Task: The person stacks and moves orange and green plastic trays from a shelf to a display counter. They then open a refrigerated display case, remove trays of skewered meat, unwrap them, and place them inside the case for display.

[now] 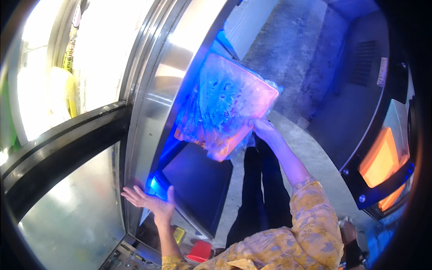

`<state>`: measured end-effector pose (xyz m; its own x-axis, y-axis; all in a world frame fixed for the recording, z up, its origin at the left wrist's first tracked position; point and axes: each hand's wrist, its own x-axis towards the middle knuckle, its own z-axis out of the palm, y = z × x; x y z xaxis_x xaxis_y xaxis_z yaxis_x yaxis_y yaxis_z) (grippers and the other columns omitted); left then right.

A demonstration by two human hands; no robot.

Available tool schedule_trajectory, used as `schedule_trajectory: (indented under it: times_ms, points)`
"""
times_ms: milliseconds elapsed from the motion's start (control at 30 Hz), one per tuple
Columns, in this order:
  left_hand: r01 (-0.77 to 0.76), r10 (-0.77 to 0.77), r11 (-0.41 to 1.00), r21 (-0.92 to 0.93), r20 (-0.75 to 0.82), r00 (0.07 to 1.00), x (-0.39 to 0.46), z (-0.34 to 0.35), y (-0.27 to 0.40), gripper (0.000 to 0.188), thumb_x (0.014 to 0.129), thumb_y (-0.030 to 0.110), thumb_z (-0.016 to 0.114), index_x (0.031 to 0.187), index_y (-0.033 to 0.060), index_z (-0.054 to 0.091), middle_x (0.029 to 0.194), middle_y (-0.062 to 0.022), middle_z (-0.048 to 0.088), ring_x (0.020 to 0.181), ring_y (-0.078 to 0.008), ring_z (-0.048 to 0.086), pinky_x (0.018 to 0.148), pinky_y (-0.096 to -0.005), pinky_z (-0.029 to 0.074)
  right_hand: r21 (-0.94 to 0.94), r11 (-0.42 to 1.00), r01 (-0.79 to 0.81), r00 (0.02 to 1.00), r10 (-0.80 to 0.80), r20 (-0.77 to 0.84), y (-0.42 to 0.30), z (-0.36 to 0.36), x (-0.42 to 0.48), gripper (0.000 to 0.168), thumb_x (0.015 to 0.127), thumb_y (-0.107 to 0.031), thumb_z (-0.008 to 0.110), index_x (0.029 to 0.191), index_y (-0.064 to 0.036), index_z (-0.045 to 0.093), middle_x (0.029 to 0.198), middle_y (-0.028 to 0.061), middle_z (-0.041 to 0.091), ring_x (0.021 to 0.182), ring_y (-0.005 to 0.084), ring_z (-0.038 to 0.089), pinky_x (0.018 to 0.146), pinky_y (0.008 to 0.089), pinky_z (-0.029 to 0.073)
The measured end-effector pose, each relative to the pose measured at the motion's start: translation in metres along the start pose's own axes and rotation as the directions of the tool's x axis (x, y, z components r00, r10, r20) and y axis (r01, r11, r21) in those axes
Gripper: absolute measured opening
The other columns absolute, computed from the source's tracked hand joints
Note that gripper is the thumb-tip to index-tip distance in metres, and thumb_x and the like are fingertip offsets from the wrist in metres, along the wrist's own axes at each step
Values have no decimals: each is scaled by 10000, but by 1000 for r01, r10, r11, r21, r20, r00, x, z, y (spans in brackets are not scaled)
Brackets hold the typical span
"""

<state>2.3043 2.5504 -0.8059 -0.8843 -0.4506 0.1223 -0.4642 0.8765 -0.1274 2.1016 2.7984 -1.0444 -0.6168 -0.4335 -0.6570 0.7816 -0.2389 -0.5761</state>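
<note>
My right hand (261,126) grips the near edge of a pinkish-orange tray or shallow container (236,91) wrapped in clear plastic. The wrapped container is tilted under blue light, beside the edge of a metal frame; its contents cannot be made out. My left hand (152,202) is raised at the lower left with the fingers spread and nothing in it, near the metal frame (148,111). Just beside that hand is a bright blue light (158,185). Below the container is a dark flat panel (199,185).
A dark cabinet (344,98) with a vent stands at the right, with orange containers (381,158) behind its black frame. Brightly lit glass panes fill the left. A red container (199,251) and a yellow object (179,234) are low down. Part of another person (349,233) shows at the lower right.
</note>
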Motion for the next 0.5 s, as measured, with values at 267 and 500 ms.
schedule_trajectory:
  times_ms: [267, 500]
  points:
    - [-27, 28, 997, -77, 15, 999, -2, 3, -1, 1005, 651, 531, 621, 1340, 10, 108, 1383, -256, 10, 1267, -443, -41, 995, -550, -12, 558, 811, -178, 969, 242, -42, -6, -39, -174, 551, 555, 57, 461, 1103, 72, 406, 1061, 163, 500, 1027, 288, 472, 927, 371, 368]
    - [-175, 357, 622, -763, 78, 931, -20, -46, 93, 898, 670, 187, 660, 1338, -17, 95, 1375, -242, 124, 1297, -344, 85, 1045, -407, 91, 463, 883, 73, 964, 56, -259, -31, -36, -294, 322, 535, 78, 484, 850, 19, 510, 890, 106, 535, 865, 234, 521, 813, 344, 424]
